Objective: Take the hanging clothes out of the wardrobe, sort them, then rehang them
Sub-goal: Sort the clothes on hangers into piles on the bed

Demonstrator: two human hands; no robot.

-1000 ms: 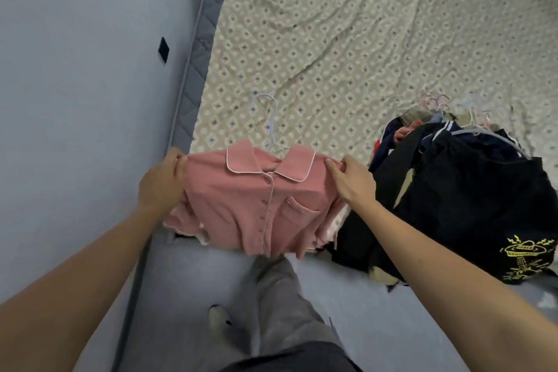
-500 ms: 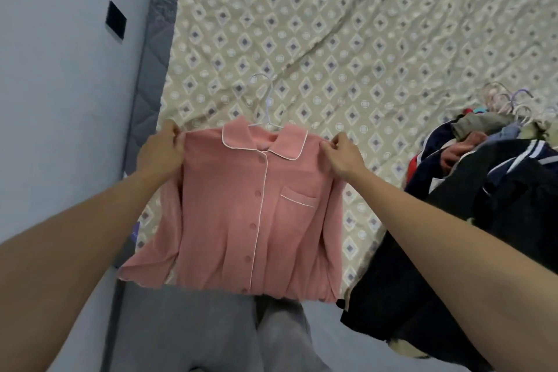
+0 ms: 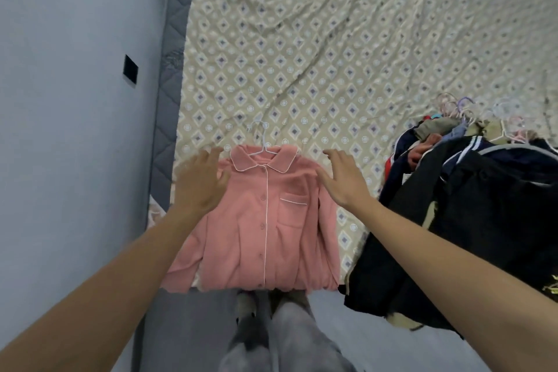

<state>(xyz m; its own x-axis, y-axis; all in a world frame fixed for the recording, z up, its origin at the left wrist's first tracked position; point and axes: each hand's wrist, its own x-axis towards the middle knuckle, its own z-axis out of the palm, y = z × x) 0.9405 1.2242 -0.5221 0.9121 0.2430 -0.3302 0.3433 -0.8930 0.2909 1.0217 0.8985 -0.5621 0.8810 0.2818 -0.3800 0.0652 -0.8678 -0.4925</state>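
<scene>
Wall socket (image 3: 130, 70): dark plate on the wall left of the bed; not involved in the step.
Bed (image 3: 332, 39): patterned sheet serves as the sorting surface; its near edge faces the person, its left edge runs along the wall.
Left hand (image 3: 201, 181): grip released, fingers spread and straight over the left shoulder of the shirt; whether the palm touches the fabric cannot be told. Judged purpose: flattening or letting go after laying down.
Pink shirt (image 3: 265, 220): lies face up at the near left corner of the bed, collar toward the far edge, hem hanging over the near edge. Placed apart from the pile, judged as the start of a separate sorted group.
Hanger (image 3: 263, 142): pale hook protrudes past the collar, left in the shirt, which suits rehanging later.
Right hand (image 3: 342, 180): grip released, fingers extended, at the right shoulder of the shirt, holding nothing.
Dark clothes pile (image 3: 471, 214): unsorted garments on hangers, heaped at the near right edge, hooks bunched toward the far side; well clear of the pink shirt.
</scene>
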